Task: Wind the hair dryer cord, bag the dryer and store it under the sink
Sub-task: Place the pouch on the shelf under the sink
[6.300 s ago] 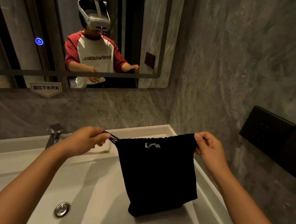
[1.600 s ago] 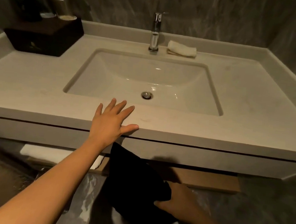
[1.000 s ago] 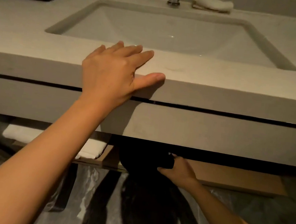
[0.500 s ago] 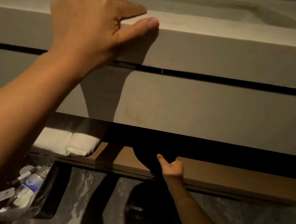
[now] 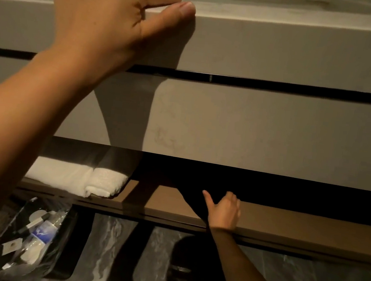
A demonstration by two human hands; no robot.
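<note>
The black drawstring bag [image 5: 192,188] lies on the brown shelf [image 5: 297,225] under the sink counter [image 5: 281,43], and it merges with the dark gap above it. The hair dryer is not visible; the bag hides it. My right hand [image 5: 224,212] reaches under the counter and holds the bag's right side, with the thumb pressed against the cloth and the fingers curled behind it. My left hand [image 5: 106,17] grips the counter's front edge at the top left, thumb on the face and fingers over the top.
Folded white towels [image 5: 79,178] lie on the shelf to the left of the bag. A bin with a clear liner [image 5: 27,240] holding small bottles and wrappers stands on the marble floor at the lower left. The counter's deep front panel [image 5: 250,128] overhangs the shelf.
My view has dropped from above the basin to below the counter edge. My right hand has carried the bag down and in onto the shelf. My left hand went from flat on the counter to gripping its edge.
</note>
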